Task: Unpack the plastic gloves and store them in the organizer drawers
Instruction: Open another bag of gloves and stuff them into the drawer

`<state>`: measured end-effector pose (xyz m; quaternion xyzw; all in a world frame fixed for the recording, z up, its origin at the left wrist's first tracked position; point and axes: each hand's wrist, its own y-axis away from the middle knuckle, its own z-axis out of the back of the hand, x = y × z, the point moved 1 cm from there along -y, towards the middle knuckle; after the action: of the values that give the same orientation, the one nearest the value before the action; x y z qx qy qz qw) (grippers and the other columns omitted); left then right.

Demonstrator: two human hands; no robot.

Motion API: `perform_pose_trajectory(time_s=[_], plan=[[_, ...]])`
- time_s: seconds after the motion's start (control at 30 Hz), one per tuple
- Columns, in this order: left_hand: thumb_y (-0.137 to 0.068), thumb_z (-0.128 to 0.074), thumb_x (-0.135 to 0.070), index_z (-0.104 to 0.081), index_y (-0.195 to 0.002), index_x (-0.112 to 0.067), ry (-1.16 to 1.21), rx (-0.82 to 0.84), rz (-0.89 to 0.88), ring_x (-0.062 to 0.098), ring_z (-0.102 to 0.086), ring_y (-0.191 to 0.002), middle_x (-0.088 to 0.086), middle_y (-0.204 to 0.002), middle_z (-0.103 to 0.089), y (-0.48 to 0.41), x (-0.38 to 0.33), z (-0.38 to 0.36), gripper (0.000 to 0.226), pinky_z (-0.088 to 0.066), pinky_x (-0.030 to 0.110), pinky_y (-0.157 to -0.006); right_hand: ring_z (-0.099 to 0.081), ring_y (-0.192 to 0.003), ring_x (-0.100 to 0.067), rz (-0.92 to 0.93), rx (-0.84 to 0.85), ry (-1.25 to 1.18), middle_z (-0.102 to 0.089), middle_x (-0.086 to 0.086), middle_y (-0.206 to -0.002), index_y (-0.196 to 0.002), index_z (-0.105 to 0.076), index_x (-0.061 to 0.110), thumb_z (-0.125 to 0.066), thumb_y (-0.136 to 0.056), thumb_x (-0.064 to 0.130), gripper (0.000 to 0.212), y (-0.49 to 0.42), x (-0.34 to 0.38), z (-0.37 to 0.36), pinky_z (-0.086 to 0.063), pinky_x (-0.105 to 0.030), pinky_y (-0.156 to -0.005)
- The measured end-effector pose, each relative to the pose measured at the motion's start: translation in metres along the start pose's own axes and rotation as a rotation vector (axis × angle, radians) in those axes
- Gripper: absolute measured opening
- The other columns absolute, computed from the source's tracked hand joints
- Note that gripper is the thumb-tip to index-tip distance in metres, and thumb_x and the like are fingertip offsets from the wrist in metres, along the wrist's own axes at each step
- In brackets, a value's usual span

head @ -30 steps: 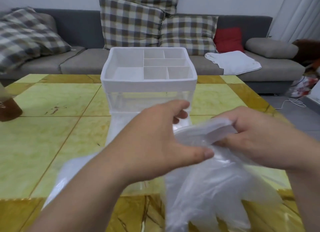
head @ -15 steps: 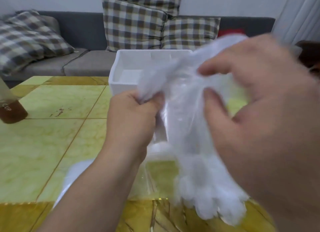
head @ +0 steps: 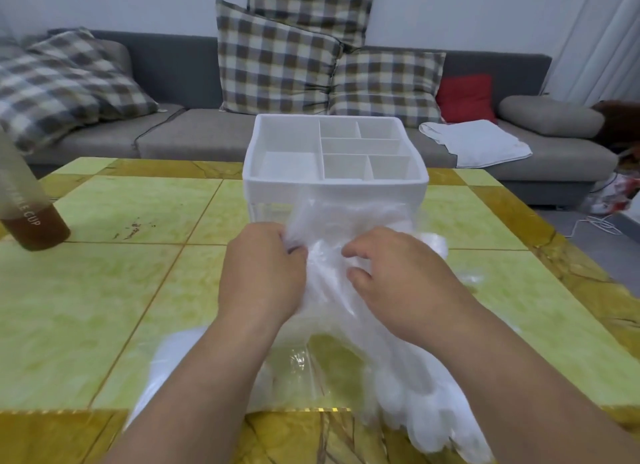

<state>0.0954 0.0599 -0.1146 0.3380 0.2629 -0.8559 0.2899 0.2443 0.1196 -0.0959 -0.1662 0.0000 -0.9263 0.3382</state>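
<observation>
A white organizer (head: 332, 189) with a divided open top and clear drawers below stands in the middle of the table. Right in front of it lies a bundle of thin clear plastic gloves (head: 349, 221), whose finger ends trail toward me at the lower right. My left hand (head: 261, 276) grips the left side of the bundle with curled fingers. My right hand (head: 398, 273) grips the right side, fingers curled into the plastic. An empty clear packaging bag (head: 194, 370) lies flat under my left forearm.
A tall bottle of brown drink (head: 26, 214) stands at the table's left edge. The yellow-green tiled table (head: 114, 290) extends on both sides. Behind it is a grey sofa (head: 194, 137) with checked cushions, a red cushion and a white cloth (head: 474, 144).
Both hands have come down from in front of my face with the gloves. The bundle now sits low, against the organizer's front.
</observation>
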Motion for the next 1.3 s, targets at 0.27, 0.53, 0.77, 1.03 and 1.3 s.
perform_pose_trajectory(time_s=[0.27,0.53,0.77,1.03,1.3], plan=[[-0.088,-0.055,-0.013,-0.037,-0.063,-0.018,-0.400,-0.040,-0.071,0.029,-0.042,-0.062,0.002,-0.065,-0.043,0.000,0.008,-0.008,0.031,-0.025,0.033,-0.049,-0.057,-0.115,-0.025,0.030,0.181,0.020,-0.065,0.002,-0.119,-0.111,-0.064,0.023,-0.046,-0.099,0.041,0.029,-0.010,-0.005,-0.025,-0.045,-0.037,-0.095],[-0.089,-0.062,-0.026,-0.058,-0.090,-0.021,-0.552,-0.004,-0.025,0.030,-0.056,-0.082,0.002,-0.088,-0.062,-0.002,-0.001,0.012,0.006,-0.038,0.033,-0.062,-0.055,-0.118,-0.016,0.122,0.274,0.061,-0.064,0.012,-0.124,-0.104,-0.068,0.033,-0.065,-0.086,0.026,0.020,-0.032,-0.020,-0.027,-0.044,-0.029,-0.097],[-0.089,-0.066,-0.028,-0.073,-0.095,-0.029,-0.351,0.046,-0.388,0.016,-0.061,-0.083,-0.008,-0.092,-0.071,0.018,-0.030,0.002,0.009,-0.050,0.033,-0.075,-0.063,-0.103,-0.020,0.187,0.335,0.111,-0.067,0.007,-0.110,-0.090,-0.058,0.040,-0.055,-0.090,0.013,0.028,-0.037,-0.014,-0.024,-0.051,-0.033,-0.089],[-0.081,-0.071,-0.020,-0.058,-0.134,-0.027,-0.503,0.370,-0.248,0.014,-0.052,-0.127,-0.009,-0.139,-0.056,0.005,0.004,-0.027,0.054,-0.046,0.029,-0.100,-0.062,-0.110,-0.021,0.119,0.309,0.111,-0.064,0.001,-0.129,-0.120,-0.068,0.021,-0.048,-0.094,0.007,0.036,-0.027,-0.018,0.008,-0.050,-0.029,-0.087],[-0.080,-0.067,-0.036,-0.058,-0.122,-0.030,-0.512,0.493,-0.244,0.021,-0.056,-0.114,-0.005,-0.130,-0.056,-0.004,0.007,-0.035,0.044,-0.051,0.036,-0.088,-0.035,-0.045,-0.012,0.202,0.421,0.079,-0.037,0.000,-0.052,-0.058,-0.037,0.019,-0.042,-0.103,0.042,0.051,0.003,0.012,0.018,-0.025,-0.025,-0.044]])
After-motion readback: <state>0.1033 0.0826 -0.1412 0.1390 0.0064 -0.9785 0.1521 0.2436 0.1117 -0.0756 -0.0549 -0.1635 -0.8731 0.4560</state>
